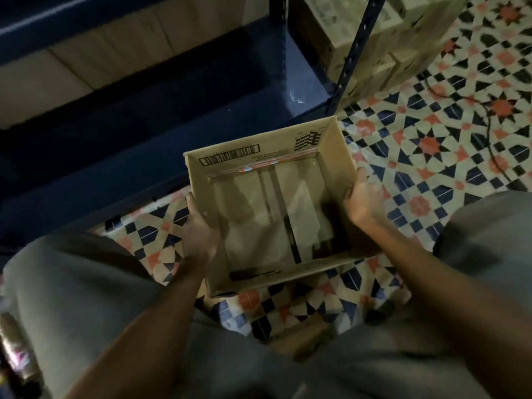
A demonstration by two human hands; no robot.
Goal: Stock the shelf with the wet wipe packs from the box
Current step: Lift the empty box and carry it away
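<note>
Two hands hold one cardboard box [273, 208] at the centre of the frame: the left hand [198, 228] grips the box's left wall, fingers curled over the rim, and the right hand [361, 197] grips the right wall the same way. The box looks empty; only the taped bottom flaps show inside, and no wet wipe packs can be seen in it. Empty like this, it should be light and fairly stiff, though the thin walls may flex if squeezed, so opposite walls near the rim seem the sound place to hold. It is plain brown, open-topped, with a barcode printed on the far wall. Below it lies the patterned tile floor [431, 145]. The dark blue shelf [144, 133] fills the upper left, with stacked cartons [374, 38] at upper right.
</note>
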